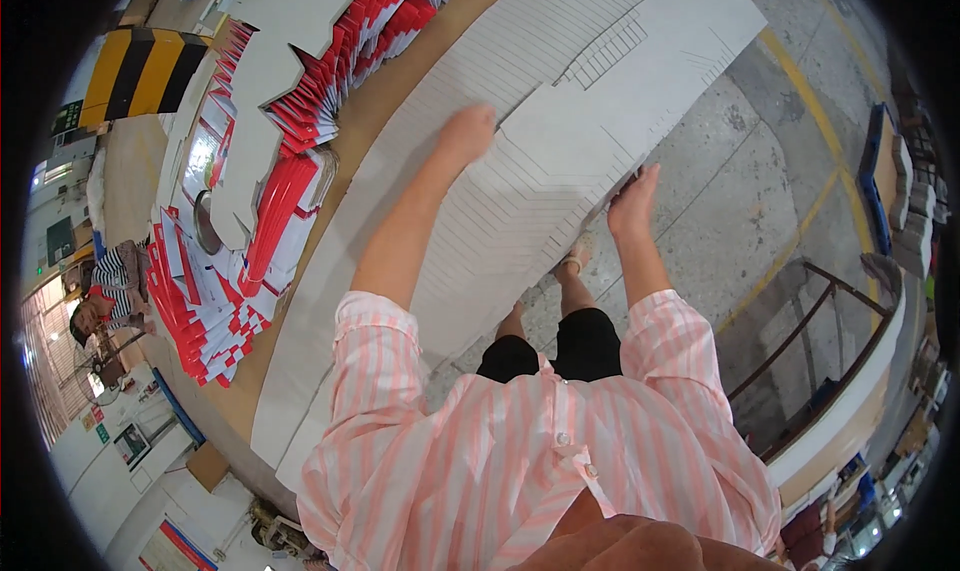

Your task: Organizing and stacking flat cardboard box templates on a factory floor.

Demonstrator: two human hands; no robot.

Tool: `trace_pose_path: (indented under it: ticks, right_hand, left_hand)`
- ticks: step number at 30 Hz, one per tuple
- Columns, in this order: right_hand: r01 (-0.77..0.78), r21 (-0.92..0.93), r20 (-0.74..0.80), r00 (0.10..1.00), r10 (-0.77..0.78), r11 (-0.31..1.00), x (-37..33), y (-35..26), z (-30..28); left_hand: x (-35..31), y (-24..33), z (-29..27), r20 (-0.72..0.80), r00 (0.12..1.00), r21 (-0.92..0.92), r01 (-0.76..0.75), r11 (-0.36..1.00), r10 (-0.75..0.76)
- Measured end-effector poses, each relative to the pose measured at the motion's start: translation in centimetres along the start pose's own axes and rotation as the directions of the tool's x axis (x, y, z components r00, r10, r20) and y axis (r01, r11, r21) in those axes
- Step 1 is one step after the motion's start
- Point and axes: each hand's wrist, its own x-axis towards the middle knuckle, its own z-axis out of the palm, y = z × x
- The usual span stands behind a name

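Observation:
A broad spread of pale grey-white sheets (430, 261), fanned in thin overlapping steps, lies before me on a brown-topped table. My left hand (468, 134) is closed and slightly blurred on top of the sheets, beside a raised dark-edged step. What its fingers hold, if anything, is hidden. At the near right edge of the sheets is my right hand (635, 201), its fingers stretched out against the edge. Part of that hand's fingers is out of sight by the sheet edge.
Fanned red-and-white printed pieces (285, 211) lie along the far left, with white card (290, 16) beyond. A yellow-and-black striped block (145, 74) stands behind. To the right are a metal-framed cart (830, 341) and yellow floor lines (800, 81). Another person (105, 291) is at far left.

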Motion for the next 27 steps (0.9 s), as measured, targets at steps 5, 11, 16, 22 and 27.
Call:
trace_pose_path:
  ticks: [5, 11, 16, 22, 27]
  right_hand:
    - [0.059, 0.086, -0.081, 0.995, -0.052, 0.995, -0.9, 0.6, 3.0]
    - [0.043, 0.167, 0.057, 0.997, -0.053, 0.985, -0.1, 1.6, 2.3]
    - [0.055, 0.092, 0.085, 0.994, -0.063, 0.994, 0.6, 1.5, 0.5]
    - [-0.121, 0.02, -0.057, 0.991, 0.122, 0.992, -7.3, 5.0, -6.0]
    - [-0.303, 0.225, -0.038, 0.947, 0.319, 0.926, -12.1, 11.1, -4.8]
  left_hand:
    - [-2.7, 2.7, 1.8, -0.068, 0.998, 0.009, 0.009, 1.0, -0.008]
    - [-2.6, 2.6, 1.9, -0.061, 0.998, -0.019, -0.029, 0.999, 0.027]
    - [-2.9, 0.5, 1.7, -0.088, 0.996, -0.302, -0.041, 0.953, 0.015]
    - [-9.1, -5.5, -1.0, 0.153, 0.986, -0.071, 0.077, 0.994, -0.066]
    - [-13.5, -7.3, -1.3, 0.257, 0.96, -0.196, 0.161, 0.967, -0.107]
